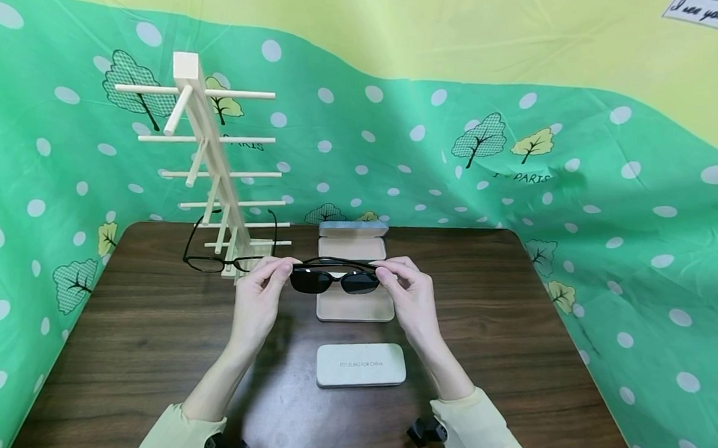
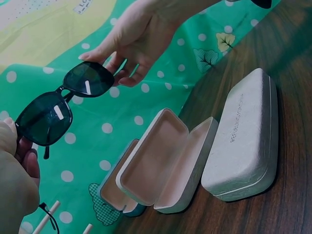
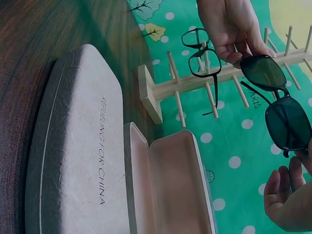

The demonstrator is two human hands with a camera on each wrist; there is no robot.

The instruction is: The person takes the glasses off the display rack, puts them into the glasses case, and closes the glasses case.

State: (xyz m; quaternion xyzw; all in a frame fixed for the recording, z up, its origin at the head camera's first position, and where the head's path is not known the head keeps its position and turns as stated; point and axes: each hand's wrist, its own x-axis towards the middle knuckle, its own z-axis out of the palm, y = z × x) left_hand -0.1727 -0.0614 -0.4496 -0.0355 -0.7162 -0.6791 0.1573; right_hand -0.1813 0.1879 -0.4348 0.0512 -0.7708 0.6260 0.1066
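Sunglasses (image 1: pixel 334 279) with dark lenses hung in the air near the middle of the head view, held up between two hands above the brown table (image 1: pixel 510 337). The left hand (image 1: pixel 258 300) pinched the left end of the frame with its thumb and fingers curled around it. The right hand (image 1: pixel 412 296) pinched the other end the same way. Just behind and below the sunglasses in that view, an open case (image 1: pixel 355 304) lay on the table with its lid tipped up and its pale inside showing. Another case, a closed case (image 1: pixel 361 365), lay lower in the frame, near the wrists, with small dark letters on its top. In the left wrist view the two cases sat close side by side. On the left side of the head view stood a wooden rack (image 1: pixel 208 164) with many thin rods sticking out. Clear glasses (image 1: pixel 225 255) with a thin black frame hung on one of its low rods. A green cloth (image 1: pixel 607 195) with white dots and little trees ran all around the table.
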